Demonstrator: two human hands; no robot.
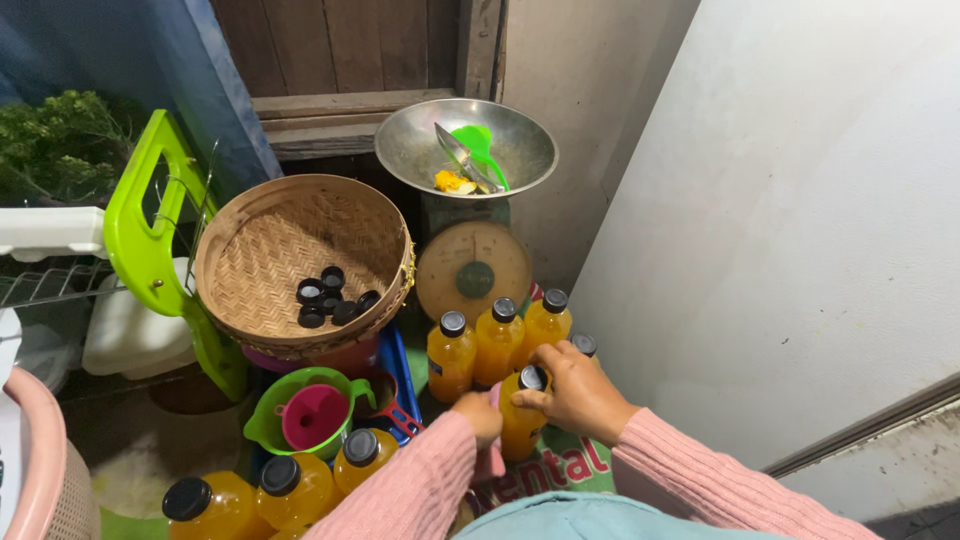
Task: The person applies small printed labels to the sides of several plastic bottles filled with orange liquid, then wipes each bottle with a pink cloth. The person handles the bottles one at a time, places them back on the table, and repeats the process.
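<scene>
My left hand (480, 415) grips the side of a bottle of orange liquid (520, 425). My right hand (575, 390) is closed over that bottle's black cap (533, 377). Both arms wear pink knitted sleeves. Just behind stand three capped bottles of the same orange liquid (495, 345), with another black cap showing beside my right hand. A woven basket (290, 245) to the left holds several loose black caps (330, 298).
A metal scale bowl (410, 150) holds a knife, a green scoop and a yellow scrap above a round dial (473, 268). A green jug with a pink funnel (310, 415) sits lower left, beside three capped orange bottles (280, 490). A white wall stands right.
</scene>
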